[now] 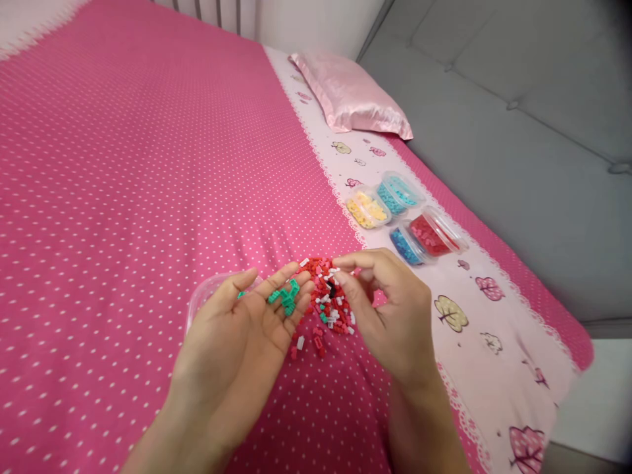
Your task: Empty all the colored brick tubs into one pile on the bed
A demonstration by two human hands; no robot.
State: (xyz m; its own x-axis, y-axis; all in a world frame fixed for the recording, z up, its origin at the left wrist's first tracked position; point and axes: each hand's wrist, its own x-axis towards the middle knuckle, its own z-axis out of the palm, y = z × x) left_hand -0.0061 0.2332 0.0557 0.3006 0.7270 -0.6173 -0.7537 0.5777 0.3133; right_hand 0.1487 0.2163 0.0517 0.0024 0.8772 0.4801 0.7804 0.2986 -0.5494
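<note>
My left hand point(247, 319) lies palm up and open, with a few small green bricks point(286, 296) resting on its fingers. Under that hand sits a clear plastic tub point(205, 296), mostly hidden. My right hand point(390, 309) hovers beside it with the thumb and forefinger pinched together over a pile of tiny red, white and green bricks point(328, 303) on the pink dotted bedspread point(123, 164). What the pinch holds, if anything, is too small to make out.
Four small clear tubs stand to the right: yellow bricks point(366, 209), teal bricks point(397, 192), blue bricks point(407, 245), red bricks point(434, 234). A pink satin pillow point(350, 92) lies further back. A grey padded headboard point(518, 131) runs along the right.
</note>
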